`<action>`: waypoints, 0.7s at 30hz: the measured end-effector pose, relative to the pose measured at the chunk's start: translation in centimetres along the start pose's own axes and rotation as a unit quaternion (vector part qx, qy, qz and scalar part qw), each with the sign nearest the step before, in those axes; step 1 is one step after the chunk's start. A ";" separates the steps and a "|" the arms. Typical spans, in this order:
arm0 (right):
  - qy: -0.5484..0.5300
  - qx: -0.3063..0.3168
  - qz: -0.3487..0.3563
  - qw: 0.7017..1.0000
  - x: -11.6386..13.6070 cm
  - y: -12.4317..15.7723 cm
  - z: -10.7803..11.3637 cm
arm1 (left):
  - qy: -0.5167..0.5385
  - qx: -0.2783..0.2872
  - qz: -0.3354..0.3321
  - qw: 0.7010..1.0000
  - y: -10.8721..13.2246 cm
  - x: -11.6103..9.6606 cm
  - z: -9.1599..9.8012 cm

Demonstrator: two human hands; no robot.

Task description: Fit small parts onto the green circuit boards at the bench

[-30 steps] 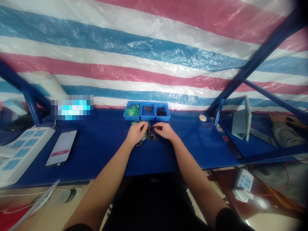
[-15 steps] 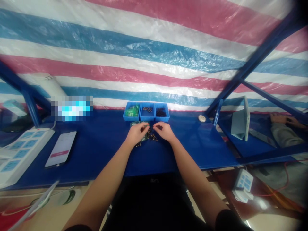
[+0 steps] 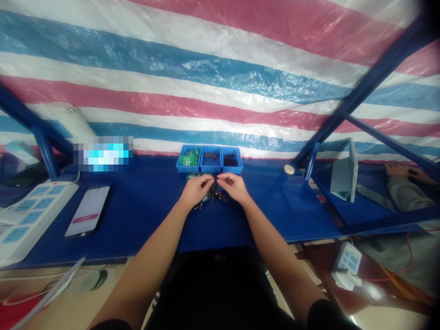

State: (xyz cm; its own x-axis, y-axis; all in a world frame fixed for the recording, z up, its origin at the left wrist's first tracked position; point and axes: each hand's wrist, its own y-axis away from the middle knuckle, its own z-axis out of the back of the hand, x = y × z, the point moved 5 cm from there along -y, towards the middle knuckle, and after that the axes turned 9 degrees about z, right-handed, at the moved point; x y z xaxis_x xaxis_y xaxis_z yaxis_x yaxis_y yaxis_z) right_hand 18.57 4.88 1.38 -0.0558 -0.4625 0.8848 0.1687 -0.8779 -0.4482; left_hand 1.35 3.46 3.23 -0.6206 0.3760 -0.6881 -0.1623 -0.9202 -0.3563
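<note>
My left hand (image 3: 195, 189) is closed in a pinch over a green plastic bag (image 3: 192, 176) that lies partly under it. Close to its right, my right hand (image 3: 233, 187) pinches too, the fingertips of both hands almost meeting. What either pinch holds is too small to make out. Below and between the fingers lies a loose heap of small brass-coloured, screw-like parts (image 3: 219, 196). Just beyond my hands three blue bins stand in a row: the left bin (image 3: 178, 166) with green bags, the middle bin (image 3: 210, 168) with small metal parts, the right bin (image 3: 232, 169) with dark small parts.
To the left on the blue table (image 3: 137, 206) are a phone (image 3: 87, 211) and a large white power strip (image 3: 37, 215). A round whitish disc (image 3: 288, 169) lies at the right. Farther right stand a tablet in a case (image 3: 345, 172) and another person's arm (image 3: 407, 188).
My right hand has shifted slightly left, bringing its fingertips closer to my left hand. My left hand and the bins stay about where they were.
</note>
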 end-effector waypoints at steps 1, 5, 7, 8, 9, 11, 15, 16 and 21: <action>0.003 -0.001 -0.001 1.000 0.1 0.0 0.0 | -0.003 0.003 0.001 1.000 0.0 -0.1 0.0; 0.007 -0.014 0.003 1.000 0.2 0.1 0.0 | 0.000 0.003 0.006 1.000 0.0 -0.1 0.1; 0.002 -0.021 0.003 1.000 0.2 0.1 0.1 | 0.010 -0.005 0.010 1.000 0.1 0.0 0.1; -0.002 -0.022 0.002 1.000 0.2 0.1 0.1 | 0.015 -0.007 0.012 1.000 0.1 0.1 0.1; -0.006 -0.022 0.001 1.000 0.1 0.1 0.1 | 0.019 -0.008 0.013 1.000 0.1 0.1 0.1; -0.012 -0.022 -0.001 1.000 0.1 0.1 0.0 | 0.023 -0.009 0.011 1.000 0.1 0.1 0.2; -0.006 -0.030 0.002 1.000 0.3 0.1 0.0 | 0.026 -0.002 0.000 1.000 0.2 -0.3 0.4; -0.002 -0.031 0.000 1.000 0.4 0.1 0.1 | 0.024 0.003 0.001 1.000 0.2 -0.4 0.4; 0.005 -0.034 -0.008 0.999 0.4 0.1 0.1 | 0.020 0.003 0.024 1.000 0.2 -0.3 0.4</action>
State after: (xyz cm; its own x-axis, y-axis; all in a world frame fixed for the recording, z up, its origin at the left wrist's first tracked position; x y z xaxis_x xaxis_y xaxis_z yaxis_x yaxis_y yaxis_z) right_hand 18.72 4.60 1.70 -0.0671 -0.4500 0.8905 0.1014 -0.8910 -0.4426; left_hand 1.21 3.10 3.59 -0.5958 0.3361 -0.7294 -0.1389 -0.9376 -0.3186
